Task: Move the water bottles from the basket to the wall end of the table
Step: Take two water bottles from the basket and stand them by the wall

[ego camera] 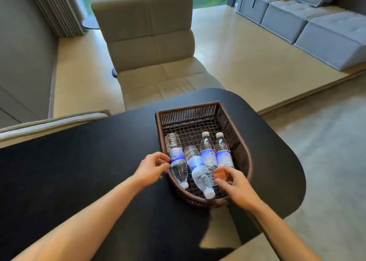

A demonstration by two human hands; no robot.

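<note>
A brown woven basket (240,142) sits on the black table (89,161), near its rounded right end. Several clear water bottles with blue labels lie in it: a leftmost bottle (176,157) and a middle bottle (198,169) with caps toward me, and two right bottles (208,152) (223,153) with caps pointing away. My left hand (151,168) hovers at the basket's left rim, fingers curled beside the leftmost bottle. Over the near right part of the basket, my right hand (233,183) has its fingers apart, touching the bases of the right bottles. Neither hand holds a bottle.
A beige armchair (150,43) stands beyond the table. To the left is a grey wall (23,53), and a grey sofa (316,19) is at the far right. A bench edge (49,122) lies along the table's far left side.
</note>
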